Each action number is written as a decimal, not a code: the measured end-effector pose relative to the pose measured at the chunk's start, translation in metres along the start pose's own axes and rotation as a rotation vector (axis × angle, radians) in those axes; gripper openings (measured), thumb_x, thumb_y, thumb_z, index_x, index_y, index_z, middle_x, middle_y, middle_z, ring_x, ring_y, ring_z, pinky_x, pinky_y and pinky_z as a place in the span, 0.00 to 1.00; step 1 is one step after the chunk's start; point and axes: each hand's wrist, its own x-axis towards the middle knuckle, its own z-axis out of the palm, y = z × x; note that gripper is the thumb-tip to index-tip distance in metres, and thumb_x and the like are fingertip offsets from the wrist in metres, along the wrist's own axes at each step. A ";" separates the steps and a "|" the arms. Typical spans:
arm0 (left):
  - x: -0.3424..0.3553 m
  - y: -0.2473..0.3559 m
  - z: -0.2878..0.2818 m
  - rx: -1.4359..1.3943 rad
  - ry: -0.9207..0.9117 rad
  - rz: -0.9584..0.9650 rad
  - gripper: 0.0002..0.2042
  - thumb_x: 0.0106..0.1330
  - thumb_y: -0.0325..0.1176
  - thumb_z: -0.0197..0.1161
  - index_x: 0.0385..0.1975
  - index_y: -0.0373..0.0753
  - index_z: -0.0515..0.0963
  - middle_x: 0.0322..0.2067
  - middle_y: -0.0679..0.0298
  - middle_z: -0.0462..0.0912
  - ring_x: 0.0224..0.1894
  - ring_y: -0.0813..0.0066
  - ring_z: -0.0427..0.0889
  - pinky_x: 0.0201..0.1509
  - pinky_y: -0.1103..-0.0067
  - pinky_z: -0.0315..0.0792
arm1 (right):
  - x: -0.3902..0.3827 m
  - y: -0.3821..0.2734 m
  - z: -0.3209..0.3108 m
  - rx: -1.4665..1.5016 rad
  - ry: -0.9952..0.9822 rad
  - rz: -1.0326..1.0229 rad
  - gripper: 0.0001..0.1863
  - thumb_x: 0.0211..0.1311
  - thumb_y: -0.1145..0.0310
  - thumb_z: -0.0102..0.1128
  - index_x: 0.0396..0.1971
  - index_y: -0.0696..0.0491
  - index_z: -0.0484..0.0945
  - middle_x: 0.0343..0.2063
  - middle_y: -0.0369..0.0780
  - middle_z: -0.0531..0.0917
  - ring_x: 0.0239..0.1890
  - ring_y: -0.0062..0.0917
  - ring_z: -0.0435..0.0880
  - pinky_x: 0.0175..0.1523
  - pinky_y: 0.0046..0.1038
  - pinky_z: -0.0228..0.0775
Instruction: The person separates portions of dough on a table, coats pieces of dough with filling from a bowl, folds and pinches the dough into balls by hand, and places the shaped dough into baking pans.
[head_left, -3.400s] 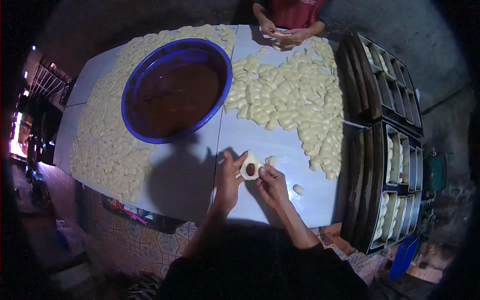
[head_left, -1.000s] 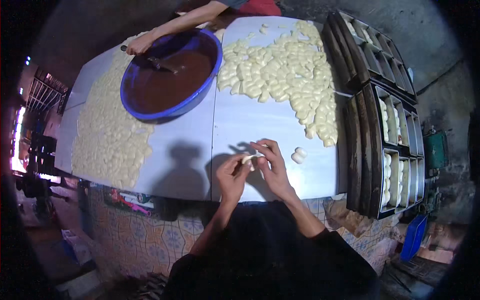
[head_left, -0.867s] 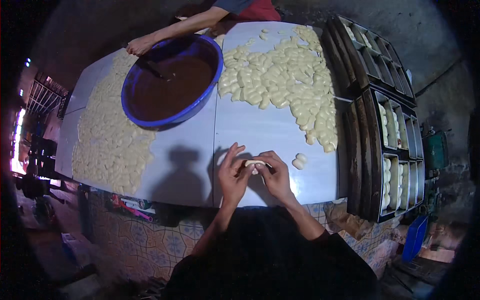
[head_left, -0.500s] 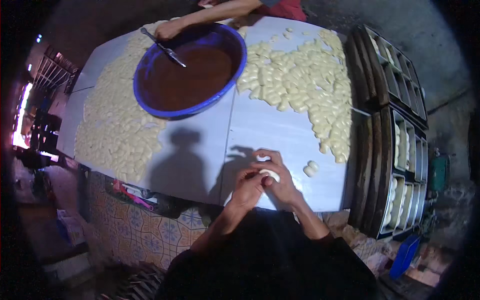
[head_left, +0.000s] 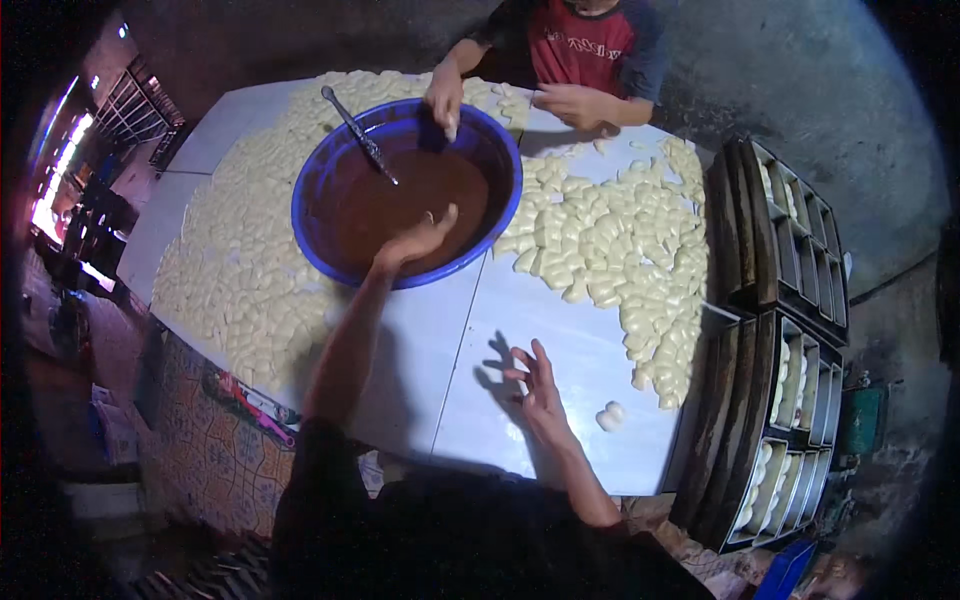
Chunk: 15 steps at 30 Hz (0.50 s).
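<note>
Head view: The worker's left hand [head_left: 418, 238] now parts from the right hand [head_left: 541, 395], likely pausing the shaping, and reaches over the blue bowl [head_left: 303, 228] of brown paste [head_left: 372, 218], its grip unclear; the right's fingers spread apart near dough balls [head_left: 607, 419] on the counter [head_left: 600, 345].

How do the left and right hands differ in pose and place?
Left hand is over the brown filling in the blue basin; right hand is over the white table.
Left hand reaches farther from the body than right hand.
Right hand's fingers are spread and slightly bent; left hand's are harder to make out.
Shared: both bare.
</note>
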 end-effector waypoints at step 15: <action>-0.246 0.224 -0.072 -1.656 -0.528 -0.571 0.36 0.69 0.57 0.45 0.56 0.22 0.65 0.49 0.50 0.75 0.48 0.60 0.77 0.55 0.66 0.71 | -0.013 -0.018 -0.012 0.457 0.575 0.202 0.11 0.65 0.73 0.57 0.44 0.62 0.77 0.33 0.37 0.81 0.28 0.18 0.79 0.34 0.11 0.70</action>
